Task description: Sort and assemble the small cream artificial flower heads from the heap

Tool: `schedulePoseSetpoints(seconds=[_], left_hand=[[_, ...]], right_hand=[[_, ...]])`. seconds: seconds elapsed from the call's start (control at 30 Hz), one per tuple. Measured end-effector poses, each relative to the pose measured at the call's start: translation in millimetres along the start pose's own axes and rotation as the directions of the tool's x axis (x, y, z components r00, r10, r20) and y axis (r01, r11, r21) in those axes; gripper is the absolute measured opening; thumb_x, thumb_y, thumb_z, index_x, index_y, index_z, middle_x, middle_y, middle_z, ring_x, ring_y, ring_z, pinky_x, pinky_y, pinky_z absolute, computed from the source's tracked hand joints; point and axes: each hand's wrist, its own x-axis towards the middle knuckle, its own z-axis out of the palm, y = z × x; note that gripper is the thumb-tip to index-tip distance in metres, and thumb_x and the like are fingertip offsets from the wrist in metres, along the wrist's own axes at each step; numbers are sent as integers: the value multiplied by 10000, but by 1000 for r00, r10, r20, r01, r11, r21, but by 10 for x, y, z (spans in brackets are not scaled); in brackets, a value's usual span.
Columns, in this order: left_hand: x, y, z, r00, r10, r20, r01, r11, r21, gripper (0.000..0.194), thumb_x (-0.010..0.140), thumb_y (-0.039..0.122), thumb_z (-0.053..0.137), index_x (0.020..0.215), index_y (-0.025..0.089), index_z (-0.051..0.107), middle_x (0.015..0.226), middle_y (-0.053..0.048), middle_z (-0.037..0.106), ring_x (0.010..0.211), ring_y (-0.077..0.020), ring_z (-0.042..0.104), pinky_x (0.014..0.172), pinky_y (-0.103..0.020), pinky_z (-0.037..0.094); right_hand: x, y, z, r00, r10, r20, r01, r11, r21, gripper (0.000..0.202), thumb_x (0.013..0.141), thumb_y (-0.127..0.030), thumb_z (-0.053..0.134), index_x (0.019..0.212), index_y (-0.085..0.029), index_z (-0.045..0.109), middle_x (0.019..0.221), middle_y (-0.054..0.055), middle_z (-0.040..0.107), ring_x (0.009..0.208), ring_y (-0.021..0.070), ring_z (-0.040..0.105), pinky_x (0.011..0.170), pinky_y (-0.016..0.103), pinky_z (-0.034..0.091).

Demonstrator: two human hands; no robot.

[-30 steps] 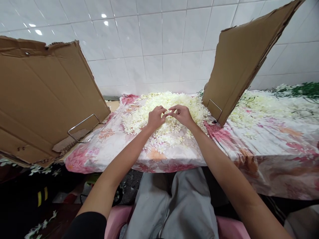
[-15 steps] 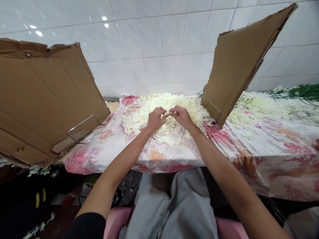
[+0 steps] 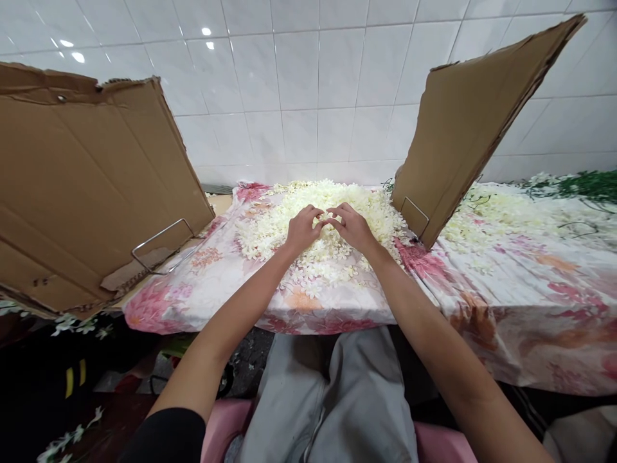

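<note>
A wide heap of small creamy-white flowers [image 3: 332, 191] covers the middle of the cloth. Over its centre, my left hand [image 3: 304, 228] and my right hand [image 3: 349, 225] come together, fingertips almost touching. Both sets of fingers are curled, thumbs toward forefingers, in a pinch. Pale petals show around and behind the fingertips, so whatever is between them is too small to make out. Loose flowers [image 3: 313, 283] lie scattered in front of the heap, below my wrists.
A cardboard panel [image 3: 96, 186] on a wire stand [image 3: 161, 247] rises at left, another cardboard panel [image 3: 463, 128] at right. Beyond that lie more white flowers [image 3: 496, 218] and green stems [image 3: 590, 185]. A floral cloth [image 3: 202, 296] covers the table; a tiled wall [image 3: 299, 71] stands behind.
My hands stay over the heap with slight finger movement; the fingers look a little more arched and the upper fingertips slightly farther apart. The view has shifted a little.
</note>
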Motion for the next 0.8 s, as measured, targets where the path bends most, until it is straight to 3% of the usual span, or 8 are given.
schedulePoseSetpoints(seconds=[0.13, 0.27, 0.6, 0.8], left_hand=[[-6, 52, -34, 999, -20, 36, 20, 1000, -21, 266, 1028, 416, 599, 1194, 234, 699, 1114, -76, 704, 930, -200, 669, 666, -291, 455], [-7, 56, -38, 998, -17, 55, 19, 999, -43, 245, 1015, 376, 618, 1201, 240, 703, 1140, -77, 701, 939, -203, 669, 675, -298, 464], [52, -64, 30, 995, 89, -46, -99, 954, -284, 297, 1049, 403, 568, 1220, 198, 699, 1101, -103, 681, 855, -188, 659, 817, -332, 531], [50, -31, 73, 994, 78, -79, -105, 897, -430, 336, 1027, 456, 602, 1193, 182, 704, 1078, -113, 696, 863, -190, 681, 842, -344, 564]], right_hand=[[-3, 28, 4, 1000, -12, -2, 12, 1000, -25, 496, 1075, -584, 452, 1326, -249, 718, 1132, 87, 670, 646, 168, 589, 730, 334, 473], [7, 103, 39, 999, 4, -35, -6, 999, -44, 477, 1038, -612, 524, 1209, -235, 763, 1090, 91, 686, 628, 171, 575, 709, 349, 478], [-1, 105, 45, 998, 53, -34, -55, 998, -31, 402, 1033, -519, 573, 1278, -236, 720, 1105, 78, 702, 610, 168, 564, 694, 345, 474], [4, 86, 14, 999, 16, -52, -20, 997, -78, 456, 1025, -615, 531, 1174, -232, 730, 1031, 96, 702, 715, 219, 599, 720, 354, 466]])
